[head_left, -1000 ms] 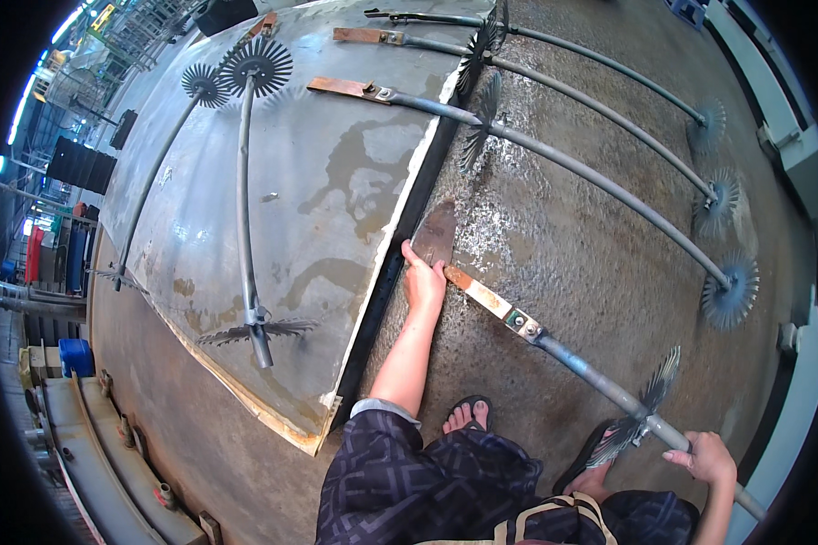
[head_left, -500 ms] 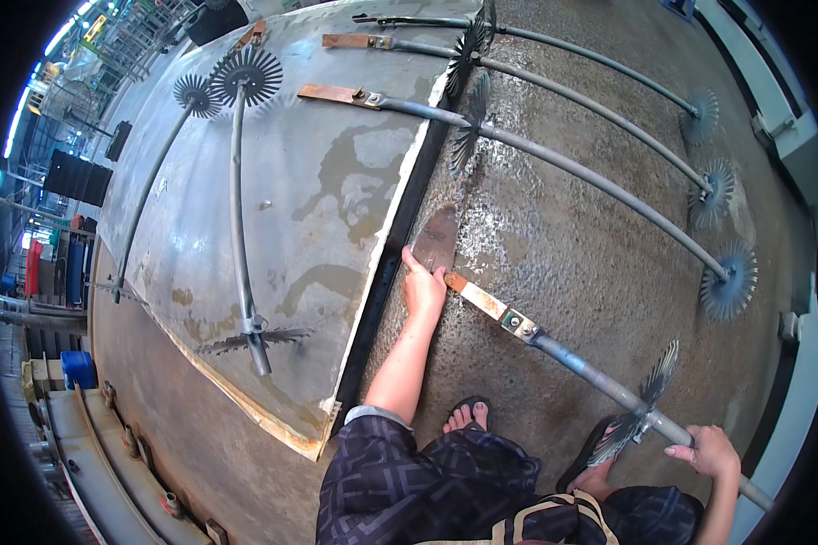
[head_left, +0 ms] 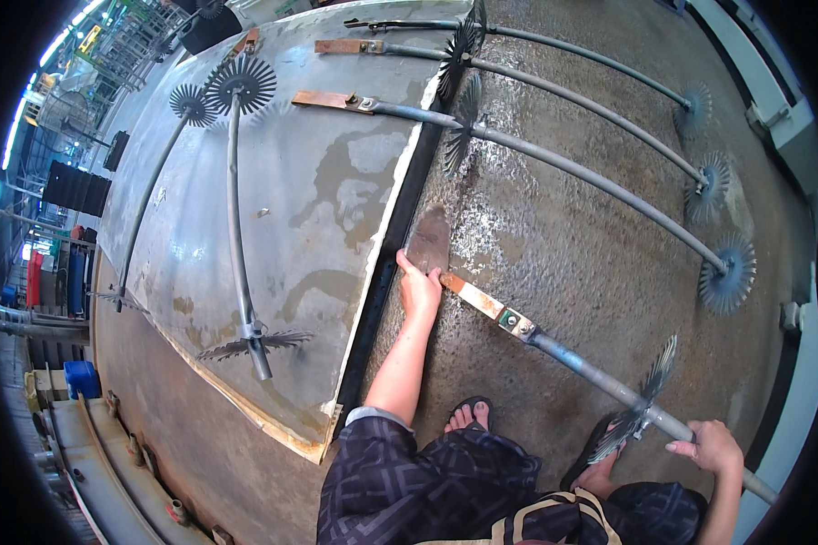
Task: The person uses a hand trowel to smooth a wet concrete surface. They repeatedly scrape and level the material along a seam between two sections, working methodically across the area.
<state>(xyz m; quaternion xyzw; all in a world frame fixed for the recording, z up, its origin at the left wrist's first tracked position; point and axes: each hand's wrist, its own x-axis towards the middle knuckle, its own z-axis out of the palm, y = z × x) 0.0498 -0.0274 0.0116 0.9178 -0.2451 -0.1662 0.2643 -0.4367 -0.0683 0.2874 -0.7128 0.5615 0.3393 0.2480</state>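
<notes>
A grey metal rod with a slotted metal disc slants across in front of me. A flat rusty-brown strip is bolted to its upper end. My right hand is closed round the rod, below the disc. Beside the strip's end, my left hand is closed on a flat, brown, pointed piece whose exact kind I cannot make out. The fingers partly cover its lower end, and the thumb lies near the strip.
Similar rods with discs lean from the floor onto the grey sheet-topped table at the upper right. Two more rods lie on the table. A pale machine frame borders the right side. Curved metal pieces stand lower left.
The view has shifted slightly. Both hands keep the same holds, and the rod and brown piece stay in nearly the same place.
</notes>
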